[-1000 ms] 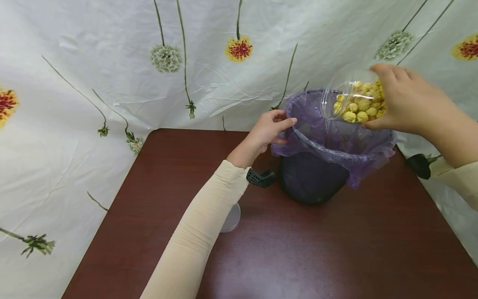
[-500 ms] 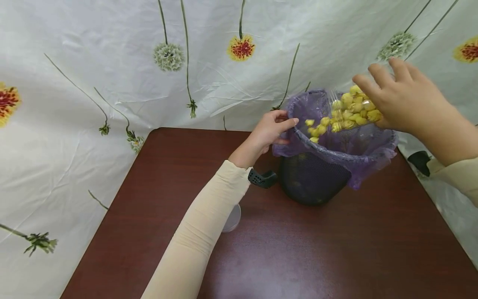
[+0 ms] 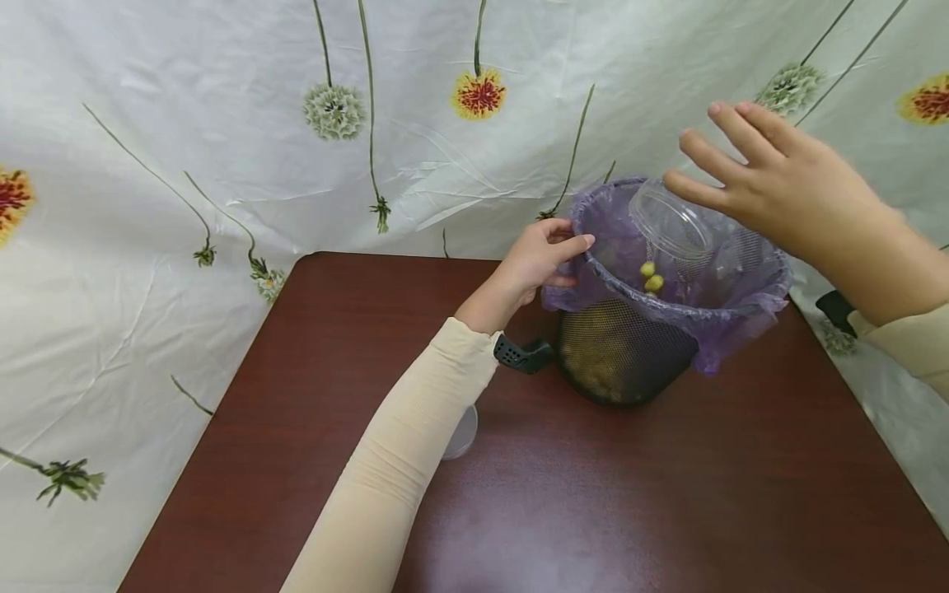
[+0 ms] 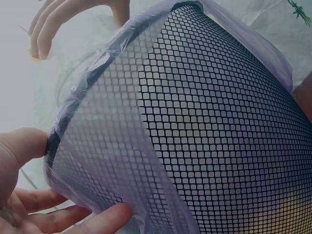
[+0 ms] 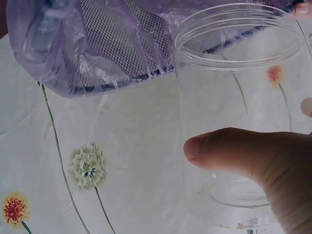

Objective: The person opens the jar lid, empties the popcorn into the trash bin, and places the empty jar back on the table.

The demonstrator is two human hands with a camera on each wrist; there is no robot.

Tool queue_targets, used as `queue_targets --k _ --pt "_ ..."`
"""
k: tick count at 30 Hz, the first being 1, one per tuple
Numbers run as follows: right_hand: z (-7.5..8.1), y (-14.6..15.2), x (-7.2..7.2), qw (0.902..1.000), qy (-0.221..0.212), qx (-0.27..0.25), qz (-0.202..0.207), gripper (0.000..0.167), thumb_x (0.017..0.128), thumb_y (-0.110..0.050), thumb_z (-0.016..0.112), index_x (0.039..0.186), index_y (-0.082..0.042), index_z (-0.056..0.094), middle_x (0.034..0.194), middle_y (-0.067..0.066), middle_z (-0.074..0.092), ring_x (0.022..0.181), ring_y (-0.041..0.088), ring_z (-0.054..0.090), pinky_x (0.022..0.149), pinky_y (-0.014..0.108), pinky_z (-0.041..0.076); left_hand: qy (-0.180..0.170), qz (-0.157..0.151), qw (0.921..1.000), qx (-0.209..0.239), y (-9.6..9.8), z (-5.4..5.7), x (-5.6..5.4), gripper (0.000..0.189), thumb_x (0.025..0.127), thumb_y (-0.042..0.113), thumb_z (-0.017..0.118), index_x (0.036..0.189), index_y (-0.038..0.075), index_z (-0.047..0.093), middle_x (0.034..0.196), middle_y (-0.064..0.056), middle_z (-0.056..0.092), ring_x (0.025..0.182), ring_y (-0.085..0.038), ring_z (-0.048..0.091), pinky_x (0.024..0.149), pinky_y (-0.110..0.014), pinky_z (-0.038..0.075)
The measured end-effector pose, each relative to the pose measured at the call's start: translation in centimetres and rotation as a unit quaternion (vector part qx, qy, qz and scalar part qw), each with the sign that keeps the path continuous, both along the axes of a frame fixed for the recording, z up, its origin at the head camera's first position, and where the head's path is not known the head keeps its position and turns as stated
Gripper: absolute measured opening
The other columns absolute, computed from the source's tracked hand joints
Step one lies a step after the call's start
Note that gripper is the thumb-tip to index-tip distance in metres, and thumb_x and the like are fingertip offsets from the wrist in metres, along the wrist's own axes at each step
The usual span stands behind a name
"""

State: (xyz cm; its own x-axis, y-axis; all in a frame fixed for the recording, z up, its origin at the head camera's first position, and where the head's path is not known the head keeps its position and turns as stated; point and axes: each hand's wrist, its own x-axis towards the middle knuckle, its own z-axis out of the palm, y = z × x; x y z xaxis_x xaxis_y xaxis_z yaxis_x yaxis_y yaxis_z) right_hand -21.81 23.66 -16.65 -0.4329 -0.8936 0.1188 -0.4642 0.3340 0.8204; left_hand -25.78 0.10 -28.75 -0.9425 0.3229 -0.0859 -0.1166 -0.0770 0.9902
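Observation:
My left hand [image 3: 535, 257] pinches the rim of a black mesh wastebasket [image 3: 626, 350], thumb inside and fingers outside. A purple bin bag [image 3: 708, 350] lines the wastebasket and folds over its rim. Above the opening, my right hand [image 3: 793, 193] holds a clear plastic jar [image 3: 670, 221], tipped mouth-down; most of its body is behind the hand. In the right wrist view the thumb [image 5: 229, 151] crosses the jar's side, and the jar looks nearly empty. Two yellow popcorn balls [image 3: 651, 280] are in mid-air below it. Yellow shows through the mesh low down.
A clear round lid [image 3: 461, 432] lies on the dark red-brown table [image 3: 593, 494], partly behind the left sleeve [image 3: 393, 445]. A white flowered cloth [image 3: 222, 123] hangs behind and beside the table.
My right hand has tipped the jar further over, and the popcorn has poured from it into the wastebasket. My left hand stays on the rim.

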Motion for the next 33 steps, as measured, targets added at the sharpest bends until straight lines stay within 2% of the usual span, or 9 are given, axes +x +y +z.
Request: queue_targets --k 6,10,14,17,20,23,27,30,33 --pt "-0.3 -0.3 -0.1 0.9998 0.006 0.004 0.018 0.127 0.039 0.013 0.084 0.136 -0.016 0.007 0.139 0.02 0.026 0.131 0.038 0.011 0.105 0.044 0.013 -0.006 -0.001 1.0 -0.001 0.0 0.0 -0.1 0.056 0.086 0.014 0.062 0.134 0.002 0.037 0.118 -0.011 0.048 0.108 -0.02 0.051 0.063 -0.035 0.053" --pt "-0.6 -0.2 0.2 0.9996 -0.011 -0.008 -0.025 0.122 0.039 0.009 0.086 0.137 -0.014 0.018 0.14 0.02 0.023 0.131 0.039 0.006 0.106 0.045 0.009 -0.011 -0.002 0.9999 -0.002 0.0 -0.1 -0.2 0.057 0.085 0.015 0.062 0.134 0.002 0.037 0.118 -0.011 0.048 0.109 -0.019 0.051 0.064 -0.035 0.053" --pt "-1.2 0.1 0.5 0.9965 -0.022 -0.059 -0.056 0.113 0.04 0.009 0.084 0.134 -0.012 0.027 0.138 0.021 0.024 0.129 0.042 0.011 0.105 0.048 0.009 -0.011 -0.002 0.9999 -0.006 0.0 -0.1 -0.3 0.057 0.085 0.017 0.063 0.135 0.003 0.037 0.12 -0.01 0.047 0.109 -0.02 0.05 0.064 -0.034 0.053" --pt "-1.5 0.3 0.7 0.991 -0.035 -0.102 -0.079 0.105 0.044 0.008 0.083 0.132 -0.01 0.028 0.134 0.022 0.025 0.126 0.044 0.016 0.104 0.05 0.01 -0.012 -0.003 0.9999 -0.006 0.0 0.1 -0.2 0.057 0.086 0.017 0.062 0.135 0.003 0.037 0.121 -0.011 0.047 0.11 -0.02 0.049 0.065 -0.034 0.053" --pt "-1.6 0.6 0.7 0.979 -0.072 -0.125 -0.145 0.105 0.049 -0.005 0.086 0.133 -0.006 0.024 0.133 0.026 0.023 0.123 0.049 0.016 0.102 0.054 0.012 -0.013 -0.004 0.9999 -0.005 0.0 0.1 -0.1 0.057 0.086 0.017 0.062 0.135 0.003 0.036 0.122 -0.011 0.046 0.111 -0.02 0.049 0.065 -0.034 0.052" --pt "-1.5 1.1 0.5 0.9533 -0.129 -0.149 -0.229 0.114 0.051 -0.023 0.086 0.137 -0.004 0.015 0.133 0.03 0.019 0.12 0.054 0.014 0.097 0.06 0.014 -0.013 -0.002 0.9999 -0.007 0.0 0.2 -0.2 0.057 0.086 0.017 0.062 0.135 0.003 0.037 0.122 -0.011 0.046 0.111 -0.02 0.049 0.065 -0.034 0.052" --pt "-1.7 2.2 -0.3 0.904 -0.205 -0.214 -0.308 0.122 0.055 -0.035 0.084 0.141 -0.004 0.004 0.134 0.032 0.016 0.117 0.057 0.013 0.093 0.064 0.013 -0.012 0.001 0.9999 -0.008 0.1 0.1 -0.3 0.056 0.086 0.017 0.062 0.134 0.003 0.038 0.12 -0.01 0.047 0.11 -0.02 0.05 0.064 -0.034 0.053" --pt "-1.9 2.9 -0.8 0.8652 -0.242 -0.273 -0.344 0.125 0.057 -0.041 0.082 0.142 -0.003 -0.001 0.135 0.033 0.016 0.116 0.057 0.016 0.093 0.064 0.013 -0.013 0.002 0.9999 -0.006 0.2 0.1 -0.3 0.057 0.085 0.017 0.062 0.134 0.003 0.038 0.12 -0.01 0.047 0.109 -0.02 0.05 0.064 -0.034 0.053" --pt "-1.9 3.4 -1.0 0.83 -0.266 -0.336 -0.357 0.127 0.057 -0.05 0.079 0.142 -0.001 -0.001 0.135 0.036 0.018 0.112 0.058 0.021 0.09 0.065 0.016 -0.014 0.001 0.9999 -0.006 0.2 0.2 -0.2 0.057 0.085 0.017 0.062 0.134 0.003 0.037 0.12 -0.011 0.047 0.11 -0.02 0.05 0.064 -0.034 0.053"
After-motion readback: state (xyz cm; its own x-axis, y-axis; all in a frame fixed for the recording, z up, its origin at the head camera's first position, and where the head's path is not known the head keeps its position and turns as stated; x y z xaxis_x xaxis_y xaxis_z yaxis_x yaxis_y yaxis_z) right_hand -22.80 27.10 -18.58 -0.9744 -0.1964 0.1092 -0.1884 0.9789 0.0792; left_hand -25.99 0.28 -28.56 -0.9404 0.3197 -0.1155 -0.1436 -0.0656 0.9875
